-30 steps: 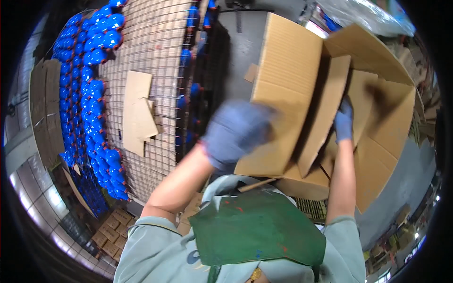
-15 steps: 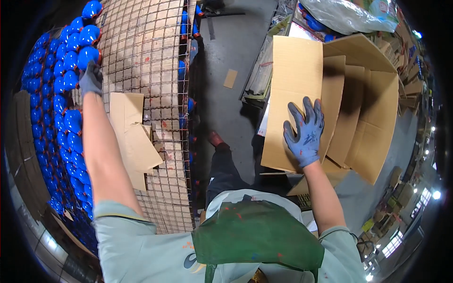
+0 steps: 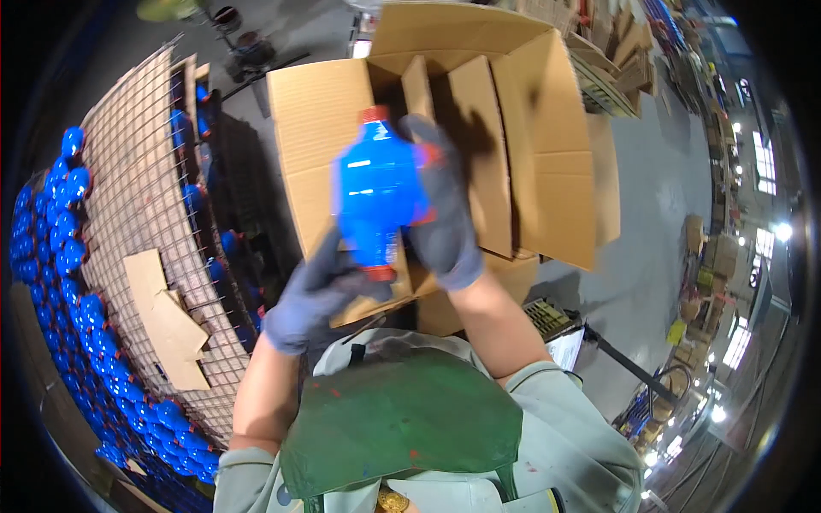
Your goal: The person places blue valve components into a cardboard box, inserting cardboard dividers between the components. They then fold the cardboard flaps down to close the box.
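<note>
In front of me I hold a glossy blue valve body (image 3: pixel 375 184) with red ends, slightly blurred, over the left part of an open cardboard box (image 3: pixel 552 158). My left hand (image 3: pixel 310 295), in a grey-blue glove, grips its lower end. My right hand (image 3: pixel 446 201), gloved alike, is closed around its right side; some of its fingers are hidden behind the piece. Upright cardboard dividers (image 3: pixel 481 128) stand inside the box, to the right of my right hand. A box flap (image 3: pixel 316 111) spreads out toward the left.
On the left a wire-mesh rack (image 3: pixel 141 179) carries a torn cardboard piece (image 3: pixel 162 321). Many similar blue pieces (image 3: pixel 94 329) are heaped along its far-left side. A dark metal stand (image 3: pixel 248 51) is at the back. A black bar (image 3: pixel 624 363) slants at the right.
My left hand has brought a blue valve body from the rack to the box. My right hand has left the flap and taken hold too. The view has swung right.
</note>
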The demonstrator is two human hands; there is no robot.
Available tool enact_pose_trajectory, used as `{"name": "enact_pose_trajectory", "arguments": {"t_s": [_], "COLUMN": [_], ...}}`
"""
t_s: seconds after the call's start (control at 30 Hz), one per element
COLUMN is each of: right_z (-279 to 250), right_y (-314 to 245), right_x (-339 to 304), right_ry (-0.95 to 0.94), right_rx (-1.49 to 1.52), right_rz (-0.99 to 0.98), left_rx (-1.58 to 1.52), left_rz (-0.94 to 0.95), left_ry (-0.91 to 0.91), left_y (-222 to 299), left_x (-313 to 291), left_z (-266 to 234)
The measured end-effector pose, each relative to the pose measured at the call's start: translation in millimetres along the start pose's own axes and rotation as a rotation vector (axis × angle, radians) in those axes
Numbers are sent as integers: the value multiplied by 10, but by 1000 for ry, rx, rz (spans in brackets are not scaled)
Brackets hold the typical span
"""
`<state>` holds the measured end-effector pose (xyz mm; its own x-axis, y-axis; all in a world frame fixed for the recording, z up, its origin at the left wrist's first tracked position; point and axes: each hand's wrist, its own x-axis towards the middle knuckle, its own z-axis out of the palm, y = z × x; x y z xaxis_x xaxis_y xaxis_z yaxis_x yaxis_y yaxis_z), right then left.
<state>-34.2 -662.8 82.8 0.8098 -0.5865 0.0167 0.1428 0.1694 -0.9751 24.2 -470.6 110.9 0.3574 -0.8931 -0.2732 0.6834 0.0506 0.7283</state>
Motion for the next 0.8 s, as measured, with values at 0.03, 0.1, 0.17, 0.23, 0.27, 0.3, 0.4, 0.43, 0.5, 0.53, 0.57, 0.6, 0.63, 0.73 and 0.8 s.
{"name": "enact_pose_trajectory", "arguments": {"t_s": [0.03,0.1,0.17,0.23,0.27,0.3,0.4,0.43,0.5,0.53,0.57,0.6,0.63,0.73,0.8], "right_z": [-293,-976,-1384,-1535,-1598,-1698,-1707,-1769,-1871,-1883,-1913,-2001,-2114,-2292,-2588], "right_y": [-270,-525,-755,-823,-799,-651,-331,-186,216,380,519,658,843,1559,2111], "right_x": [87,274,413,541,601,699,867,900,961,976,984,988,972,854,800], "right_ry": [49,-35,53,133,177,179,120,133,146,79,-29,-111,-225,-391,-218], "right_rx": [280,709,664,263,-40,-337,-1160,-1230,-1346,-1399,-1484,-1575,-1654,-1668,-1617], "right_rz": [141,137,104,-29,-105,-219,-380,-339,-251,-178,-116,-35,2,68,215], "left_rx": [419,1192,1624,1761,1817,1867,1952,1965,1990,2002,2012,2019,2024,2028,1978], "left_rz": [66,253,424,501,460,394,168,110,24,-14,-41,-49,-55,-143,-238], "left_ry": [-146,-441,-700,-852,-826,-769,-540,-503,-424,-404,-397,-451,-500,-574,-736], "left_y": [-89,-366,-783,-1182,-1385,-1584,-2033,-2121,-2206,-2232,-2257,-2292,-2323,-2204,-1929], "left_x": [286,928,1526,2001,2233,2479,3058,3133,3253,3263,3253,3246,3194,2840,2424], "left_z": [173,586,1064,1370,1465,1482,1245,1163,970,881,809,816,816,795,941]}}
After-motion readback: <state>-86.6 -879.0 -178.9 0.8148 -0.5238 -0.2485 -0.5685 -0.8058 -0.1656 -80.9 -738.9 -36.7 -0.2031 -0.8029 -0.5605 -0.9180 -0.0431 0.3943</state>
